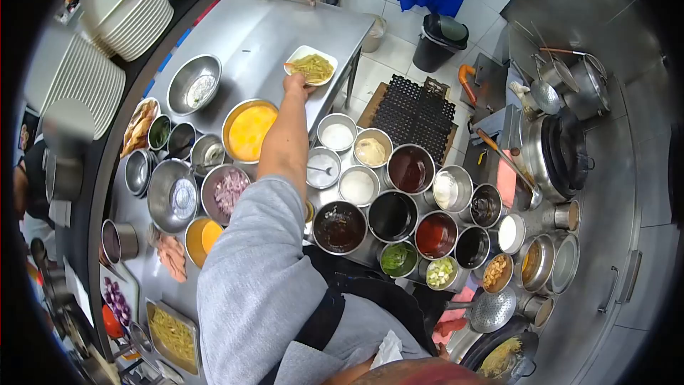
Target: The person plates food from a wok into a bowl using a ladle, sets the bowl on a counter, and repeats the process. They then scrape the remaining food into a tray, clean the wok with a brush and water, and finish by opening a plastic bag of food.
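My left hand reaches far forward over the steel table, at the near left edge of a white square bowl of yellow-green strips of food. Its fingers are partly hidden by the bowl's rim, and whether they grip it is unclear. Of my right hand, only a small part shows at the bottom, beside a pink cloth and near a wok holding yellowish food. What that hand holds is hidden.
Many steel pots of sauces and ingredients, such as a red sauce pot, stand before me. A yellow-filled bowl and an onion bowl lie beside my left arm. Stacked white dishes line the left shelf. A perforated ladle rests near the wok.
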A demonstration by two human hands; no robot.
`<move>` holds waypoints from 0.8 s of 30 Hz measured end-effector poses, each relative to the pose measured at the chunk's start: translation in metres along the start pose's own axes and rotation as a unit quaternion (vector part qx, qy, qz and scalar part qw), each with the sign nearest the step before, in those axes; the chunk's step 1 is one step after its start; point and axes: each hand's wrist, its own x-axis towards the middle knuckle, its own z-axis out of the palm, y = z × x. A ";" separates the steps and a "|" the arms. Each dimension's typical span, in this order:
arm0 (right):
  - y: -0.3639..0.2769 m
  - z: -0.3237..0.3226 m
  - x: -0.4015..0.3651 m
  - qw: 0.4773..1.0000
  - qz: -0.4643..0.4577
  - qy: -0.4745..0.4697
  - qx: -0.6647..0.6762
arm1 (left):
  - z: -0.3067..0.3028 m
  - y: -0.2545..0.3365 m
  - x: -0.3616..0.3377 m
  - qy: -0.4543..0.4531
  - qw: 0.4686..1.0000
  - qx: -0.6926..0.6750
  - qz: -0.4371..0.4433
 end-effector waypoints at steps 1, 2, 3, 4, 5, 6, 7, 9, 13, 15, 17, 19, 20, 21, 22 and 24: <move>-0.022 -0.004 -0.003 0.999 0.033 -0.004 0.008 | 0.000 0.001 0.011 -0.001 1.000 -0.009 -0.013; -0.031 -0.002 -0.001 0.999 0.036 -0.003 0.006 | 0.004 0.002 0.020 -0.001 1.000 -0.008 -0.016; -0.037 -0.004 0.003 1.000 -0.004 -0.007 -0.024 | 0.007 0.003 0.027 0.007 1.000 -0.013 -0.011; -0.041 -0.008 0.008 0.997 -0.046 -0.013 -0.056 | 0.009 0.003 0.031 0.018 1.000 -0.019 -0.006; -0.047 -0.010 0.012 0.992 -0.090 -0.021 -0.089 | 0.009 0.002 0.031 0.025 0.999 -0.020 -0.007; -0.067 -0.011 0.013 0.992 -0.072 -0.027 -0.100 | 0.012 0.002 0.028 0.044 0.999 -0.009 0.012; -0.077 -0.009 0.017 0.991 -0.078 -0.032 -0.101 | 0.012 0.007 0.033 0.062 0.997 0.003 0.033; -0.090 -0.001 0.026 0.998 -0.066 -0.016 0.001 | -0.003 0.007 0.045 0.065 0.981 0.168 0.069; -0.060 0.028 0.056 0.990 -0.042 -0.089 0.097 | -0.022 0.044 -0.034 0.045 0.913 0.337 0.226; -0.048 0.034 0.079 0.989 -0.029 -0.095 0.112 | -0.034 0.074 -0.041 -0.009 0.916 0.325 0.233; -0.040 0.037 0.097 0.989 -0.020 -0.097 0.110 | -0.028 0.148 -0.126 -0.079 0.798 0.377 0.463; -0.032 0.041 0.109 0.989 -0.013 -0.104 0.108 | -0.020 0.224 -0.170 -0.005 0.688 0.399 0.605; -0.028 0.045 0.113 0.989 -0.009 -0.107 0.106 | -0.014 0.264 -0.172 0.028 0.561 0.356 0.747; -0.025 0.050 0.116 0.989 -0.002 -0.104 0.106 | -0.004 0.299 -0.177 0.089 0.482 0.349 0.799; -0.022 0.053 0.118 0.989 0.003 -0.107 0.105 | 0.000 0.332 -0.183 0.174 0.425 0.416 0.785; -0.014 0.062 0.119 0.988 0.012 -0.106 0.108 | 0.007 0.380 -0.188 0.248 0.375 0.594 0.667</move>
